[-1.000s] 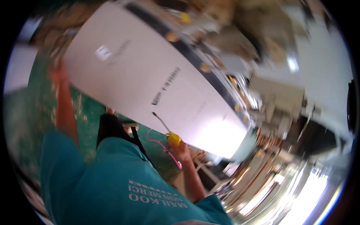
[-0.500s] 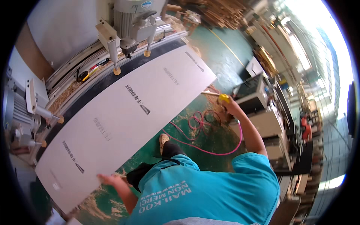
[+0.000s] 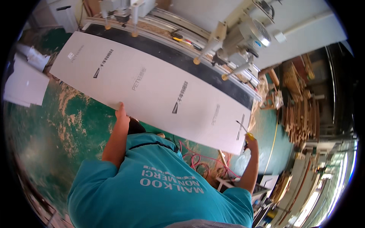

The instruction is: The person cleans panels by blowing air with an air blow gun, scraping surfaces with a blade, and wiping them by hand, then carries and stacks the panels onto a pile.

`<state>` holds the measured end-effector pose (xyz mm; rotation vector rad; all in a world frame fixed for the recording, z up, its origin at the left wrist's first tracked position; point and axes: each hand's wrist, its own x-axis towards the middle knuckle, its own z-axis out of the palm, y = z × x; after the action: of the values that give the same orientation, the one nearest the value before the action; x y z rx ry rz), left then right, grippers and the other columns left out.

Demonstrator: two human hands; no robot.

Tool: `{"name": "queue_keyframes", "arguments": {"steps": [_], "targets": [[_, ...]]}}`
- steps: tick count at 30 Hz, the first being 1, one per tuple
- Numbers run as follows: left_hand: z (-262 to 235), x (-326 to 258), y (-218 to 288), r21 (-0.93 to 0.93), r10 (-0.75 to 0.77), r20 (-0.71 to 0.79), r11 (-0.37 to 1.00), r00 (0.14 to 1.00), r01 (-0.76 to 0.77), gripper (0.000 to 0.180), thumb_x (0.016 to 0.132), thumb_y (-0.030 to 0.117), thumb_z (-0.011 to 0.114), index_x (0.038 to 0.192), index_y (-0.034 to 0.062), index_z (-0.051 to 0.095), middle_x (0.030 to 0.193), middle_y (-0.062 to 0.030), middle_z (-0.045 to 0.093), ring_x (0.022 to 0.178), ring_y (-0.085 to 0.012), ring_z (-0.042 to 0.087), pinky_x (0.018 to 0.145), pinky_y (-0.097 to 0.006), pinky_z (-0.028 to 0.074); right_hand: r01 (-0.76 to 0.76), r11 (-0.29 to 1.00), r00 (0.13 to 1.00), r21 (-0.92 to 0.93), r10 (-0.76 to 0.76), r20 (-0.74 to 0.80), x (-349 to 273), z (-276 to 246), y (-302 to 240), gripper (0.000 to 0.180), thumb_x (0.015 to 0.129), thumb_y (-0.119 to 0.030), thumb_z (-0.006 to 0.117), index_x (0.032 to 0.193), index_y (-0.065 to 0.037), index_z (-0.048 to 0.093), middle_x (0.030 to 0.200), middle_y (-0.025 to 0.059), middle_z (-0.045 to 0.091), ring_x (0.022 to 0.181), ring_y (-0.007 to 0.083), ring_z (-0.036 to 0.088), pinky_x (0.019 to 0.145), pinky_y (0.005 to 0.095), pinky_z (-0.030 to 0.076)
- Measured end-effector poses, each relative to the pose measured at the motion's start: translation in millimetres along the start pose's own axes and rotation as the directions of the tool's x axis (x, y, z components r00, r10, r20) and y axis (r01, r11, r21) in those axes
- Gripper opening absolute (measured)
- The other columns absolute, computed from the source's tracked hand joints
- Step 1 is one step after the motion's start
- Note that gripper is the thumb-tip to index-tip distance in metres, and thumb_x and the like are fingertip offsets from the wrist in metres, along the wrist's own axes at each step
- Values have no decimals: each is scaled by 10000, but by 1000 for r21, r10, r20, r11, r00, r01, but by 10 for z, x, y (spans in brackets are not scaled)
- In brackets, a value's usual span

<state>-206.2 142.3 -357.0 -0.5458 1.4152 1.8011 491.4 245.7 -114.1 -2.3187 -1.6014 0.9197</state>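
Note:
A long white panel (image 3: 156, 95) with dark printed marks lies across the black bed (image 3: 171, 57) of a machine. My left hand (image 3: 121, 112) is at the panel's near edge, one digit resting on its top face and the other fingers mostly hidden; it appears to grip the edge. By the panel's right end, my right hand (image 3: 251, 144) is closed around a yellow air blow gun (image 3: 249, 136). Its thin nozzle (image 3: 242, 127) points up and left over the panel's corner.
Machine heads with motors (image 3: 255, 36) and round-tipped rods stand along the far side. A pink hose (image 3: 194, 161) lies coiled on the sawdust-strewn green floor (image 3: 72, 121). Timber stacks (image 3: 302, 119) stand at right, white boards (image 3: 26, 83) at left.
My view has swung, so the panel now runs from upper left to lower right. The blow gun has come from beside the panel to over its right end. My left hand has met the near edge.

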Motion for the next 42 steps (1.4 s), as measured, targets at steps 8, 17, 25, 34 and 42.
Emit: {"name": "queue_keyframes", "arguments": {"steps": [8,17,25,34,42], "targets": [[-302,44,318,-30,-145,-8,989,989,145,641,874,421,675,1297,-23,485,1252,-130,575,1041,-295,614,849,-444,527,312,934,949,-171,-314,17,569,1442,-2735,409,871,-451,635,757,-61,589,508,13,519,423,121,531,424,292,421],[-419,898,609,-140,-100,-245,988,964,67,727,902,525,579,1341,-31,417,1216,-135,571,1023,-270,599,838,-419,512,235,957,805,171,-290,518,1214,2733,-3553,232,745,-153,720,913,-21,629,629,57,628,538,138,608,489,276,473],[-298,948,1179,233,44,-320,972,946,34,734,958,556,428,1359,-54,352,1308,-190,506,1159,-274,521,971,-400,436,754,654,646,-60,-724,242,1699,3336,-3561,629,686,-159,779,1263,-81,542,1316,183,513,1228,344,478,1011,404,395],[-579,940,1051,37,-257,-48,965,965,259,746,969,586,353,1457,25,295,1449,-149,405,1322,-289,397,1099,-419,306,510,585,856,-630,-420,302,851,2508,-3921,473,730,-399,755,1013,-40,632,963,202,683,941,393,647,788,471,509],[-195,46,935,-344,-169,176,913,970,222,695,955,594,337,1443,99,365,1464,-124,396,1309,-322,417,1079,-472,346,832,219,299,-510,-951,79,-1713,1015,-4042,250,698,-201,775,800,-62,594,637,70,599,562,269,604,547,380,472]]}}
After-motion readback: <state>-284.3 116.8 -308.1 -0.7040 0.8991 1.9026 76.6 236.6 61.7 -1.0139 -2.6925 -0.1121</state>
